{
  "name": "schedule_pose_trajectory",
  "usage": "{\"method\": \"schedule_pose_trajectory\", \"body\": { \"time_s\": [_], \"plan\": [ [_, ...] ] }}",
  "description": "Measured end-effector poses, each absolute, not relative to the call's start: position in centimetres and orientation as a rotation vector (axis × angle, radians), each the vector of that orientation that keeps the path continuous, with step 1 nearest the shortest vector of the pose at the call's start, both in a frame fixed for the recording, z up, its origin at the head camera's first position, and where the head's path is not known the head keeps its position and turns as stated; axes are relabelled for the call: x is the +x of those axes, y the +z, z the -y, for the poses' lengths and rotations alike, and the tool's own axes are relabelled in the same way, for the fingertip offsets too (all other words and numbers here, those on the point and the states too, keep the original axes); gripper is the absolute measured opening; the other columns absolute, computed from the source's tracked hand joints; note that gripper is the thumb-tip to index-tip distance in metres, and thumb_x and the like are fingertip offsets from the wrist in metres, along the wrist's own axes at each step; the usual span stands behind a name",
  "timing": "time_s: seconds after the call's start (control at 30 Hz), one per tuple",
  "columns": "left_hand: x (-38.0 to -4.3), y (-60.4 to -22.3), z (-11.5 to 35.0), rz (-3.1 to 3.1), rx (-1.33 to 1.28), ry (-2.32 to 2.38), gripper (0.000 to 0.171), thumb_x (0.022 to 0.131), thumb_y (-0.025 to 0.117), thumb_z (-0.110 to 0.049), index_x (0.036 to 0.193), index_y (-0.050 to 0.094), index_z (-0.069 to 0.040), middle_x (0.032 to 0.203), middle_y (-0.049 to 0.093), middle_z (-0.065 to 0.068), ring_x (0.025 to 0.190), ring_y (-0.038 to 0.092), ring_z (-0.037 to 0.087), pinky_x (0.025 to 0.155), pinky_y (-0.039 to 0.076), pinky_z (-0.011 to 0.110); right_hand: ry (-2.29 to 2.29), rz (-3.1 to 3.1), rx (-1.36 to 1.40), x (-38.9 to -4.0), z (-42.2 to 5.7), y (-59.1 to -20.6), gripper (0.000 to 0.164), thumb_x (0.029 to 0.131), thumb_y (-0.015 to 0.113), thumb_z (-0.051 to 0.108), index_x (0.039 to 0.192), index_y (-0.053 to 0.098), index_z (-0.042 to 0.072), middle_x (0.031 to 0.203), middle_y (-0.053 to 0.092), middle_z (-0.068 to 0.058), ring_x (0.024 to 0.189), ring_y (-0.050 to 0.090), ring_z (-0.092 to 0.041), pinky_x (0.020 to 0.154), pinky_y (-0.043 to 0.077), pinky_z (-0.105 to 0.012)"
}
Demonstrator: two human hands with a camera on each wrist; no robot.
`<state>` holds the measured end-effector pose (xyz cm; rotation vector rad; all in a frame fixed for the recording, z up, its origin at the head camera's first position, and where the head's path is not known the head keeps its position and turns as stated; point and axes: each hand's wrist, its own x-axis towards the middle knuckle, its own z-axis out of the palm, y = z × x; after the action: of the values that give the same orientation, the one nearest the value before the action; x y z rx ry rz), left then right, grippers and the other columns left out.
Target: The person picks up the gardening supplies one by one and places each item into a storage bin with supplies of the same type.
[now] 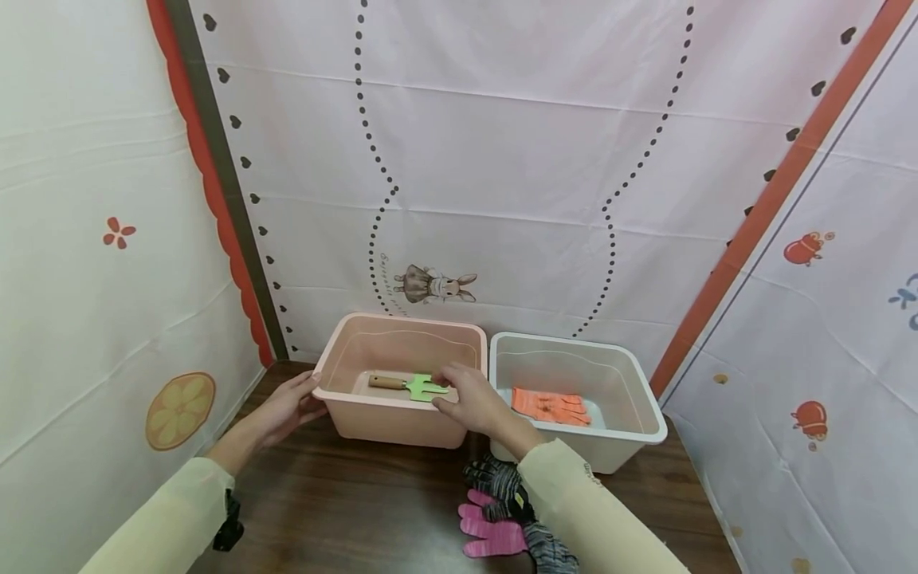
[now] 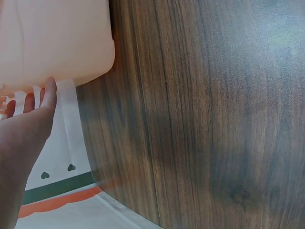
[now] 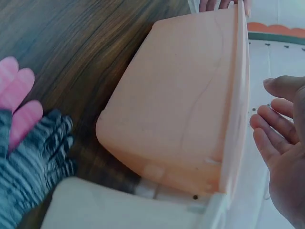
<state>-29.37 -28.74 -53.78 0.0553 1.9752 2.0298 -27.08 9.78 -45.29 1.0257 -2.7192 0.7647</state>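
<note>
A peach-pink plastic bin [image 1: 402, 420] stands on the wooden table with a garden hand fork [image 1: 421, 387] lying inside; it has green prongs and a wooden handle. At the bin's left corner my left hand [image 1: 292, 405] holds the rim, its fingers also showing beside the bin in the left wrist view. My right hand [image 1: 469, 399] hovers above the bin's right side, near the fork's prongs. In the right wrist view its fingers [image 3: 274, 126] are loosely bent with nothing between them.
Right of the pink bin is a white bin [image 1: 610, 450] holding orange gloves [image 1: 551, 406]. A pink glove [image 1: 495, 532] and grey-black striped gloves [image 1: 495, 476] lie on the table [image 1: 344, 510] near my right forearm. Printed cloth walls [image 1: 502, 159] enclose the back and sides.
</note>
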Motion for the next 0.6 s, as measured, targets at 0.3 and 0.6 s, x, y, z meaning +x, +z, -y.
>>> {"method": "schedule_pose_trajectory", "body": {
  "time_s": [0.3, 0.6],
  "plan": [
    [-29.6, -54.0, 29.0, -1.984, 0.065, 2.021, 0.073, 0.117, 0.037, -0.039, 0.168, 0.004, 0.001, 0.171, 0.015, 0.031, 0.155, 0.025, 0.046, 0.122, 0.032, 0.062, 0.630, 2.649, 1.143, -24.7, -12.1, -43.7, 0.029, 0.101, 0.075, 0.025, 0.124, 0.070, 0.008, 0.120, 0.069, -0.007, 0.109, 0.067, -0.025, 0.094, 0.058, -0.044],
    [-29.4, -53.8, 29.1, -1.995, 0.084, 2.001, 0.072, 0.118, 0.036, -0.039, 0.168, 0.003, 0.000, 0.172, 0.014, 0.030, 0.155, 0.025, 0.047, 0.122, 0.030, 0.063, 0.637, 2.662, 1.140, -22.0, -15.3, -43.4, 0.031, 0.101, 0.075, 0.024, 0.128, 0.069, 0.011, 0.124, 0.067, -0.001, 0.114, 0.065, -0.019, 0.097, 0.057, -0.041]
  ]
}}
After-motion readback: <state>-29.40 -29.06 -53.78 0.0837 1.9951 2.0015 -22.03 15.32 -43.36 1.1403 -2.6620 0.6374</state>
